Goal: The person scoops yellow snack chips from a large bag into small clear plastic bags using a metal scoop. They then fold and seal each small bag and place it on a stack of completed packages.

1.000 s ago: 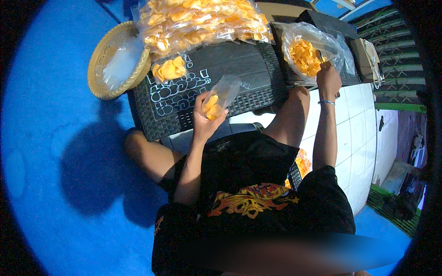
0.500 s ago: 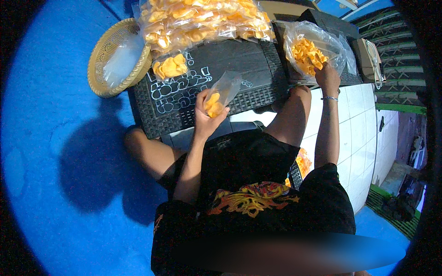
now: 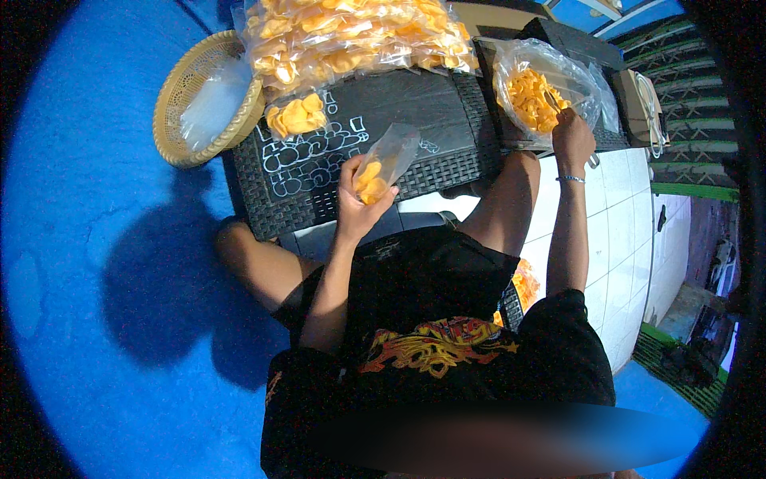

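Observation:
My left hand (image 3: 359, 209) is closed round a small clear plastic bag (image 3: 394, 153) with a few orange chips (image 3: 369, 188) in its bottom, tilted above the near edge of the black woven table (image 3: 319, 209). To the right, my right hand (image 3: 572, 142) grips what look like metal tongs (image 3: 551, 100). Their tips are over the orange chips (image 3: 527, 97) inside a large, wide-mouthed clear bag (image 3: 576, 72), and the other end sticks out beside my wrist. A filled flat packet of chips (image 3: 297, 116) lies on the table's left part.
Filled chip packets (image 3: 351, 36) are piled at the far side of the table. At the left stands a yellow woven basket (image 3: 170, 120) with clear plastic bags (image 3: 211, 104) inside. A cardboard box (image 3: 636, 108) with a white cable sits beyond the large bag. White tiles lie right.
My right hand has drawn slightly back and turned, so the tongs now show at the chips and beside my wrist. My left hand stays almost still with the small bag.

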A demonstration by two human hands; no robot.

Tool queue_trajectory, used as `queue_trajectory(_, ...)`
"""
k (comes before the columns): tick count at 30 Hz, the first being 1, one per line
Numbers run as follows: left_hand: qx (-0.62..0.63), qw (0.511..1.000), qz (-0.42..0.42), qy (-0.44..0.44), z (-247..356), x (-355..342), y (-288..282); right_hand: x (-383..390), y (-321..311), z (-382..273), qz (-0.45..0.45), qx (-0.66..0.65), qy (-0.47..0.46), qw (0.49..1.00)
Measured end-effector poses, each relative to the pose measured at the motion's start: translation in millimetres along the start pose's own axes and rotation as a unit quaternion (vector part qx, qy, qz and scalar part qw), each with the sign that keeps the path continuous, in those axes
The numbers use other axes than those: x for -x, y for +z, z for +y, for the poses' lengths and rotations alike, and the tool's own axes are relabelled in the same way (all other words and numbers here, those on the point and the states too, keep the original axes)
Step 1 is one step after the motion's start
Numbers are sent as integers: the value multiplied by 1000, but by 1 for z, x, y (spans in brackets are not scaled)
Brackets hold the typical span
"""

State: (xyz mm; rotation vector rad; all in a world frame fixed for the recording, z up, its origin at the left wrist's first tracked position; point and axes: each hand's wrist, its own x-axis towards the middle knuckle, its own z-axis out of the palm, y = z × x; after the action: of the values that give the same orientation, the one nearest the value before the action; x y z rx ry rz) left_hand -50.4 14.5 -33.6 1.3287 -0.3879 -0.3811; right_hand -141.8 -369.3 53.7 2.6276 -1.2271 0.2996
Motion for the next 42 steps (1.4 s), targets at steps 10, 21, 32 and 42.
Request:
queue_trajectory(10,-14,1000,-7,18,-4,0,1,51,-96,-59,-107,-377,-143,909)
queue_trajectory(21,-15,1000,-18,-5,9,2,1,90,-147,-121,-275,-368,-331,824)
queue_trajectory(32,149,987,-58,-31,-6,3,-11,23,-69,-56,-94,-213,-92,968)
queue_trajectory(42,271,957,-82,-67,11,8,-14,-50,38,2,-96,14,-70,993)
